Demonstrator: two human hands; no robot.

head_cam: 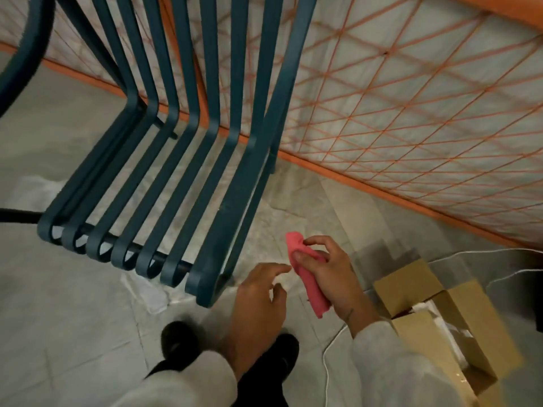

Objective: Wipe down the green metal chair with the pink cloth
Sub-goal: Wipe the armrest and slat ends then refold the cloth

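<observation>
I am watching my right hand (329,277) gripping the crumpled pink cloth (316,301), thumb and fingers curling round its middle, just right of the green slatted metal chair (223,207) and clear of it. My left hand (258,298) is hovering near the seat's front corner, fingers loosely spread, forefinger stretching toward the cloth, holding nothing.

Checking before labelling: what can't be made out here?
Head view only.
Green slatted metal chair: backrest top cut off by the upper edge; legs mostly hidden under the seat slats.
Pink cloth: middle covered by the right hand.
Left hand: whether its fingertip touches the cloth is unclear.
Open brown cardboard box: contents mostly hidden by its flaps.
</observation>
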